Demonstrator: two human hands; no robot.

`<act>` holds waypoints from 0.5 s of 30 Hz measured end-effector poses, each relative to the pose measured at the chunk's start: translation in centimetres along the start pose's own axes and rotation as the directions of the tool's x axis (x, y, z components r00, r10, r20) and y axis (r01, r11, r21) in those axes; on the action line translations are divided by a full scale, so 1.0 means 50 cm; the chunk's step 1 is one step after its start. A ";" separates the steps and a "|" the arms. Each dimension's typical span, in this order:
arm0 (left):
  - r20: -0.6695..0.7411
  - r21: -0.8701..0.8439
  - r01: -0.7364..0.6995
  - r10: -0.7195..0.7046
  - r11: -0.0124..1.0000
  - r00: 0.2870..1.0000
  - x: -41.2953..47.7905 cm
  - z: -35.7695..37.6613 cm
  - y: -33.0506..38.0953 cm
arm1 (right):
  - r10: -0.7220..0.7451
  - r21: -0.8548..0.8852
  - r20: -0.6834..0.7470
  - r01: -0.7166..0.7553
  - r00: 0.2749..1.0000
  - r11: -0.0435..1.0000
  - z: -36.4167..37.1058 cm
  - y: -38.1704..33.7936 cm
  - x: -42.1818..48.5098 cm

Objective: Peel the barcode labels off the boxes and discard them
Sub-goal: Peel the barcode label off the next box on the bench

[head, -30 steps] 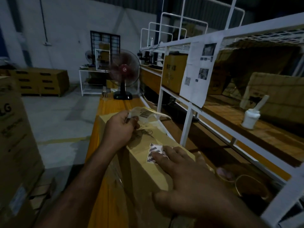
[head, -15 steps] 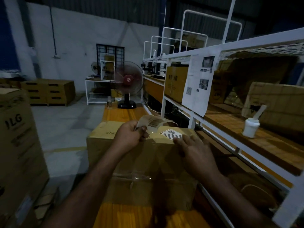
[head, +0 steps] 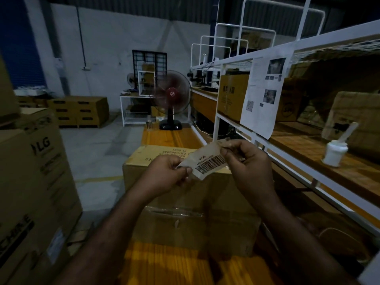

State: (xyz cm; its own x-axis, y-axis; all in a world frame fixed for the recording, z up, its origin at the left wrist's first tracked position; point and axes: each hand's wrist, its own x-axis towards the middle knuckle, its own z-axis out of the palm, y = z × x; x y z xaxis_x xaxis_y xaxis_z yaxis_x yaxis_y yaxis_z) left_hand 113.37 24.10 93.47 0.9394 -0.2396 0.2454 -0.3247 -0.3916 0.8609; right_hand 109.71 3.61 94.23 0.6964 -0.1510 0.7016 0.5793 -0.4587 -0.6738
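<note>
Had the barcode label clean off the box, held up over its near top edge. My left grip pinched its lower end, my right grip clamped the upper end. Not yet discarded; whether other boxes carried labels, I couldn't tell

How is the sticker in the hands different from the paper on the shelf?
The sticker is small and tan; the hanging paper is bigger and white. The sticker shows a barcode; the paper shows photos. The left hand and right hand pinch the sticker; the paper hangs from the shelf. Both are printed.
</note>
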 end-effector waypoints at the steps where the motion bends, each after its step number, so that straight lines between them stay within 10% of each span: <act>1: 0.003 -0.060 0.020 -0.019 0.998 1.000 -0.005 -0.007 -0.003 | 0.020 0.013 0.002 -0.020 1.000 1.000 0.000 0.001 0.000; 15: -0.270 -0.103 0.091 -0.116 0.990 0.956 -0.079 -0.035 -0.075 | 0.216 0.184 0.097 -0.231 0.972 0.955 0.064 0.026 -0.062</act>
State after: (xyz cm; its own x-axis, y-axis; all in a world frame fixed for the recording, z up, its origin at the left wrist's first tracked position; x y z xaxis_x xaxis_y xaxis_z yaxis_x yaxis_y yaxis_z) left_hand 111.07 28.07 90.06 0.9654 0.0559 0.2548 -0.2248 -0.3179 0.9211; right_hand 109.64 6.29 90.42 0.8427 -0.1606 0.5138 0.4710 -0.2423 -0.8482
